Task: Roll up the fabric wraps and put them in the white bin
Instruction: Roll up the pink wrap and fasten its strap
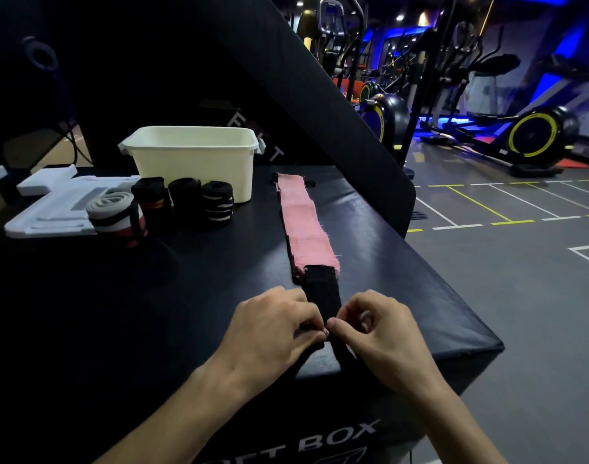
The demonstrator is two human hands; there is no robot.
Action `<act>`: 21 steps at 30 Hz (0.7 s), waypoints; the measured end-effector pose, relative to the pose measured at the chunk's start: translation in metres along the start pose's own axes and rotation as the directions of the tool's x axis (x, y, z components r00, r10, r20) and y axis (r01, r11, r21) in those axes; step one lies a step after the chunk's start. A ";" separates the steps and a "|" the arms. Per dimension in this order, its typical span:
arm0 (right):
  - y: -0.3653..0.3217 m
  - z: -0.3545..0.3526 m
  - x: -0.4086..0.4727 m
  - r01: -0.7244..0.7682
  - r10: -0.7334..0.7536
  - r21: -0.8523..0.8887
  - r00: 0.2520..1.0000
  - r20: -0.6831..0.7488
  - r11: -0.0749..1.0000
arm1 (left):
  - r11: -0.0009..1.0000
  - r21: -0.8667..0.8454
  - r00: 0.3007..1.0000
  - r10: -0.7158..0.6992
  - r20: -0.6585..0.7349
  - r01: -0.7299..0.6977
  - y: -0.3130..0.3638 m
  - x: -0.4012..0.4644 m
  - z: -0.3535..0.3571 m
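Note:
A long pink fabric wrap [303, 226] with a black end strap [323, 291] lies flat along the black soft box [152, 296], running away from me. My left hand [269, 333] and my right hand [377, 333] pinch the near end of the black strap from both sides at the box's front edge. The white bin [192, 155] stands at the back of the box. Several rolled wraps stand to the left of the pink wrap: a grey, black and red one [115, 212], a black one with an orange stripe [151, 199], a plain black one [185, 195] and a black one with white stripes [217, 202].
A white foam tray [52, 205] lies at the back left. A black slanted panel [303, 78] rises behind the bin. The box's right edge drops to the gym floor [504, 279], where exercise bikes [534, 135] stand farther off.

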State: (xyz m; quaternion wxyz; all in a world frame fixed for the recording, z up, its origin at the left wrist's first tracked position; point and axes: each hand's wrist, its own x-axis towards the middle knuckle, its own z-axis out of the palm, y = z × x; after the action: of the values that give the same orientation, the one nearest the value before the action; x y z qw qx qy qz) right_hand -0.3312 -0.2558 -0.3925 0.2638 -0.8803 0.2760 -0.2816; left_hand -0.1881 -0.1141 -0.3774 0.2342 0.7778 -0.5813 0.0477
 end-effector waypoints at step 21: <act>0.006 0.005 0.001 0.305 -0.324 -0.259 0.946 -0.032 0.916 | 0.957 -0.022 0.937 -0.279 0.211 0.290 0.012 0.020 -0.001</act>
State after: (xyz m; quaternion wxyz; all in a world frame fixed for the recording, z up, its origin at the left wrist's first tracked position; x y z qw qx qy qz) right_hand -0.3294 -0.2592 -0.3999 0.0914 -0.9283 0.1739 -0.3158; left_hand -0.1923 -0.1341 -0.3654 0.1979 0.8479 -0.4849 -0.0828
